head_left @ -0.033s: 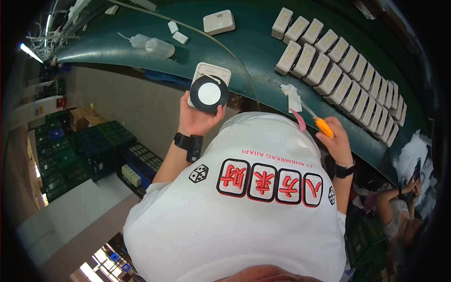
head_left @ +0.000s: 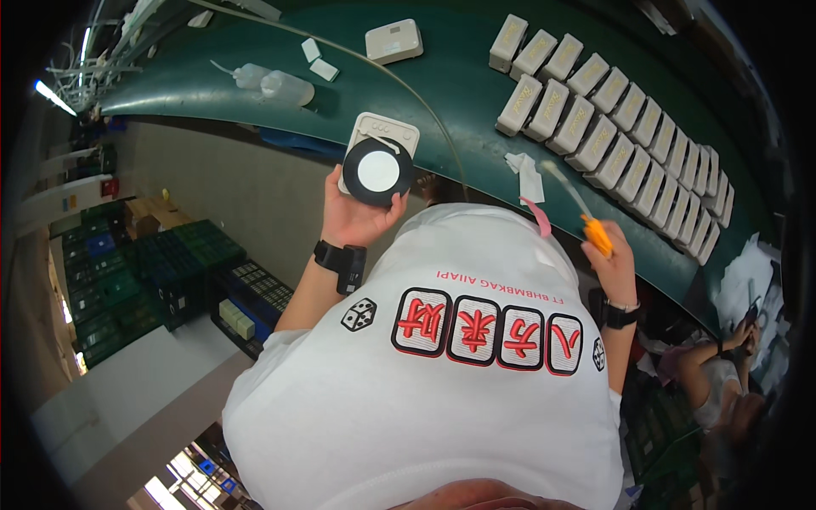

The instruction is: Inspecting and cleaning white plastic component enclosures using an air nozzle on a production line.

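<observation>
My left hand is closed around a small white record player with a black disc, a white round centre and a pale tonearm. The thing is held up in front of the bench edge. In my right hand, at the bench's near edge, is an orange-handled tool. Its long, thin, pale shaft points up and to the left, above the bench; motion blur hides what kind of tip it has. A crumpled white cloth lies left of the shaft, with a pink strip below it.
Rows of white boxy units stand at the right of the green bench. Two squeeze bottles, small white blocks, a white case and a hose lie farther left. Green crates are stacked left; another person is at far right.
My right hand has shifted slightly right with the orange-handled tool, and the shaft's tip has swung farther up over the bench. My left hand has stayed almost still.
</observation>
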`<state>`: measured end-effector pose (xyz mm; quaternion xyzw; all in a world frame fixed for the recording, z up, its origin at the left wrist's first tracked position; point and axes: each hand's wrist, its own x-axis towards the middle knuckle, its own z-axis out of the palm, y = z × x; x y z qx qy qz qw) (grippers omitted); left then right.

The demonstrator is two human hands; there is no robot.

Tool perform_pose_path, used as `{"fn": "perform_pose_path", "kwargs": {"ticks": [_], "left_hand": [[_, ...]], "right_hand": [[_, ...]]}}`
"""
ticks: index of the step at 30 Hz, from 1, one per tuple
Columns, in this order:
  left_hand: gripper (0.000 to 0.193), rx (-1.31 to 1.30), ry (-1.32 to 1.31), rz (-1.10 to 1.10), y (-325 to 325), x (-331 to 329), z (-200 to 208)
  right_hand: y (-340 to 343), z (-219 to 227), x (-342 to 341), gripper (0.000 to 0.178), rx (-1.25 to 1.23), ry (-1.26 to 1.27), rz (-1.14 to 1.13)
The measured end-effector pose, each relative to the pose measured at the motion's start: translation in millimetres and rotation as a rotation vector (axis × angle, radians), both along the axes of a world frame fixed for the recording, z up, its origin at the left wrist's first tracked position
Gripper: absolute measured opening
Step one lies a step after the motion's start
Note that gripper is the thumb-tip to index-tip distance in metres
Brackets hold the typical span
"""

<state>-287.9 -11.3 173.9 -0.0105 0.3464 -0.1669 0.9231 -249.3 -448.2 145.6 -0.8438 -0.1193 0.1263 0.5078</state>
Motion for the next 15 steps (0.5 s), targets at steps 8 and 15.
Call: {"fn": "perform_pose_path", "kwargs": {"ticks": [8, 15], "left_hand": [[0.073, 0.196, -0.248, -0.271, 3.0, 15.2, -5.2], [0.078, 0.659, -0.482, -0.47, -8.3, 31.5, 11.6]], "right_hand": [[-82.7, -127.1, -96.6, 0.03, 0.195, 0.249, -1.167], [-104.0, -219.8, -95.6, 0.028, 0.561, 0.31, -1.411]]}}
